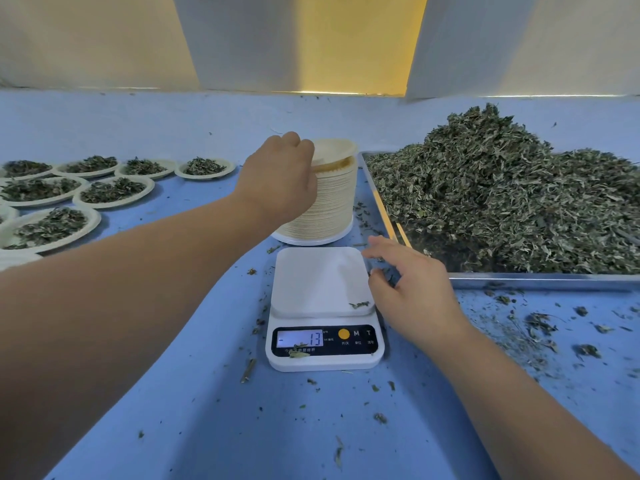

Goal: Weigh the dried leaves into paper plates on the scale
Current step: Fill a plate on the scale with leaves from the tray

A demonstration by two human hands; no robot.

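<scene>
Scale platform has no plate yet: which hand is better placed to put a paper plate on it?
Probably the left. The left hand grips the top paper plate of the stack right behind the scale; the right hand hovers open beside it, holding nothing.

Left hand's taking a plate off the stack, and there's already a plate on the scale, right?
No. The head view shows the scale bare of plates, just a leaf scrap on it. The left hand does grip the top plate of the stack.
</scene>
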